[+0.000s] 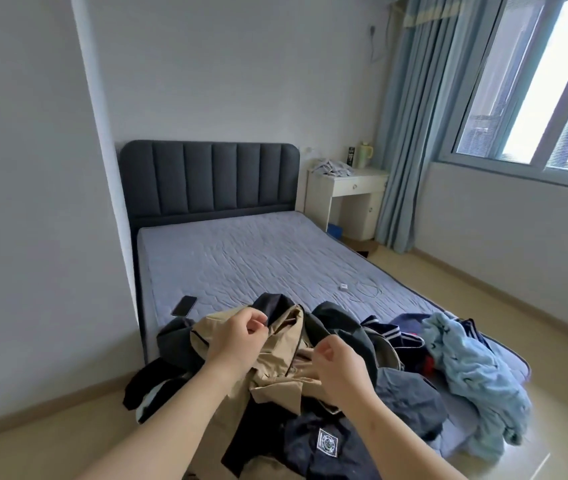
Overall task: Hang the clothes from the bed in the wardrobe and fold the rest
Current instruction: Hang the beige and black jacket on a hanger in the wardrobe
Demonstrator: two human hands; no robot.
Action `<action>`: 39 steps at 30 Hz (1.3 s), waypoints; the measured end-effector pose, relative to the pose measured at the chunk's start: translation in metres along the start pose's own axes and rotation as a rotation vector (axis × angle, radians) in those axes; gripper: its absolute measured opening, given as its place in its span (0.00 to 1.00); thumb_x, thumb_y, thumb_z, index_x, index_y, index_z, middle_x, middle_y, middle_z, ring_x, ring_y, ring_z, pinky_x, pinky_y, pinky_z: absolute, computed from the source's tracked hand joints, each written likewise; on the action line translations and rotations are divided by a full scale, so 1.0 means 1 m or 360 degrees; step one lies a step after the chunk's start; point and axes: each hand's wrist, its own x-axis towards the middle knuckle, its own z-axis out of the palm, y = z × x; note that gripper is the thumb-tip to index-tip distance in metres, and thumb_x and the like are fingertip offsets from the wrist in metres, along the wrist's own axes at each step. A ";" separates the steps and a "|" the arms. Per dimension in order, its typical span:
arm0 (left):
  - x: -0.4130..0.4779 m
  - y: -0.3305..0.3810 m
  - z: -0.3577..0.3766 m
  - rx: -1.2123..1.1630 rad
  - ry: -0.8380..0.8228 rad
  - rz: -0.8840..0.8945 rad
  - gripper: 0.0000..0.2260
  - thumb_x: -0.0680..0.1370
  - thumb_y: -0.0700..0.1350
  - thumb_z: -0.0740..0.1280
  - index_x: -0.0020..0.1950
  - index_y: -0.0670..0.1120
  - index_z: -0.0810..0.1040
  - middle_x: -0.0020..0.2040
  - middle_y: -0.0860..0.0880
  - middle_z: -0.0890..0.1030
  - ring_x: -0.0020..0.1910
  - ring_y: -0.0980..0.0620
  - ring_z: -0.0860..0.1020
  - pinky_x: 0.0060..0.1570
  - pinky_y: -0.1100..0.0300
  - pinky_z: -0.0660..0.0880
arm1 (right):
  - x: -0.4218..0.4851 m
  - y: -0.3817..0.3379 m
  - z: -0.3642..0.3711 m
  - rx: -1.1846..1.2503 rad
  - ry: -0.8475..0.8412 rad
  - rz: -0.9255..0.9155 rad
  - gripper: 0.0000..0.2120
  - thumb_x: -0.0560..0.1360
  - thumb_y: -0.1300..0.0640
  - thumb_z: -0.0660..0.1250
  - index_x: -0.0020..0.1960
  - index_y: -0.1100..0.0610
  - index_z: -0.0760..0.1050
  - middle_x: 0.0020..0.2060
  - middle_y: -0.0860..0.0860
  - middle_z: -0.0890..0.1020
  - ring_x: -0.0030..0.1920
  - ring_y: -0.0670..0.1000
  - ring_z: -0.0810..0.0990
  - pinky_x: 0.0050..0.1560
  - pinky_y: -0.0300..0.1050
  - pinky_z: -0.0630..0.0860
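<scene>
left hand (237,336) and right hand (339,367) each pinch the beige jacket (277,358) between them, atop the clothes pile (410,396).

Soft daylight enters through the window (532,84) at two o'clock, where the panes blow out to white. The room is evenly bright with a cool grey-blue cast. The bed (241,258) casts only faint shadows. A pale glare patch lies on the floor (552,445) at five o'clock. Wide-angle distortion bends the wall (15,168) edges and the window frame. Detail is slightly soft throughout.
</scene>
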 end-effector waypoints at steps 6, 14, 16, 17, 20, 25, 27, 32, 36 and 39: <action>0.031 0.014 0.048 0.0035 -0.0042 -0.0038 0.06 0.76 0.43 0.65 0.44 0.55 0.74 0.39 0.61 0.76 0.44 0.56 0.76 0.47 0.63 0.72 | 0.041 0.033 -0.028 0.0066 -0.0012 0.0008 0.06 0.76 0.56 0.58 0.44 0.52 0.73 0.33 0.46 0.76 0.32 0.45 0.72 0.33 0.40 0.68; 0.103 0.019 0.084 0.0047 -0.0140 -0.0018 0.05 0.77 0.45 0.63 0.45 0.56 0.72 0.40 0.60 0.76 0.40 0.64 0.73 0.35 0.73 0.65 | 0.105 0.037 -0.042 0.0081 0.0052 0.0029 0.05 0.76 0.55 0.59 0.47 0.51 0.74 0.39 0.44 0.79 0.39 0.44 0.76 0.37 0.38 0.70; 0.120 0.020 0.095 0.0061 -0.0173 -0.0018 0.05 0.77 0.45 0.63 0.46 0.56 0.73 0.41 0.60 0.76 0.41 0.61 0.73 0.35 0.73 0.65 | 0.124 0.041 -0.044 0.0076 0.0077 0.0039 0.05 0.76 0.55 0.59 0.46 0.51 0.74 0.38 0.44 0.79 0.38 0.43 0.75 0.36 0.38 0.70; 0.127 0.020 0.099 0.0062 -0.0185 -0.0024 0.04 0.77 0.45 0.63 0.46 0.56 0.73 0.41 0.60 0.76 0.42 0.60 0.74 0.36 0.72 0.66 | 0.131 0.043 -0.045 0.0081 0.0084 0.0050 0.04 0.76 0.55 0.60 0.46 0.52 0.74 0.38 0.44 0.79 0.37 0.43 0.75 0.35 0.37 0.69; 0.147 0.017 0.113 0.0079 -0.0222 -0.0042 0.04 0.77 0.45 0.63 0.47 0.55 0.74 0.42 0.59 0.77 0.43 0.59 0.75 0.38 0.67 0.67 | 0.152 0.052 -0.045 0.0090 0.0070 0.0085 0.05 0.76 0.56 0.60 0.45 0.52 0.74 0.36 0.44 0.78 0.36 0.41 0.74 0.34 0.35 0.68; 0.172 0.007 0.144 0.0116 -0.0233 -0.0113 0.04 0.77 0.45 0.63 0.46 0.55 0.74 0.44 0.55 0.78 0.46 0.55 0.76 0.44 0.63 0.70 | 0.190 0.079 -0.048 0.0073 0.0017 0.0138 0.05 0.75 0.57 0.59 0.45 0.52 0.73 0.34 0.44 0.77 0.32 0.41 0.72 0.27 0.32 0.65; 0.180 -0.005 0.167 0.0140 -0.0253 -0.0196 0.03 0.77 0.47 0.63 0.45 0.55 0.74 0.45 0.54 0.79 0.47 0.54 0.76 0.47 0.61 0.72 | 0.209 0.100 -0.045 0.0048 -0.0050 0.0167 0.05 0.75 0.58 0.59 0.44 0.53 0.73 0.33 0.44 0.76 0.31 0.42 0.71 0.26 0.32 0.64; 0.181 -0.049 0.222 0.0255 -0.0232 -0.0528 0.03 0.76 0.48 0.63 0.46 0.57 0.74 0.47 0.56 0.78 0.50 0.53 0.76 0.52 0.60 0.72 | 0.250 0.162 -0.030 -0.0028 -0.0323 0.0234 0.03 0.75 0.57 0.60 0.42 0.52 0.71 0.34 0.45 0.76 0.33 0.42 0.71 0.30 0.36 0.65; 0.180 -0.079 0.270 0.0379 -0.0298 -0.0714 0.07 0.75 0.47 0.64 0.52 0.56 0.73 0.54 0.55 0.77 0.50 0.55 0.74 0.50 0.61 0.71 | 0.281 0.206 -0.017 -0.0090 -0.0499 0.0310 0.06 0.74 0.52 0.61 0.39 0.50 0.69 0.35 0.45 0.77 0.36 0.45 0.72 0.33 0.38 0.67; 0.166 -0.111 0.307 0.0706 -0.0754 -0.0608 0.27 0.71 0.55 0.66 0.68 0.57 0.62 0.70 0.54 0.60 0.67 0.51 0.62 0.63 0.54 0.64 | 0.291 0.241 -0.001 -0.0149 -0.0656 0.0425 0.05 0.75 0.55 0.58 0.40 0.50 0.69 0.38 0.46 0.77 0.38 0.47 0.74 0.35 0.41 0.70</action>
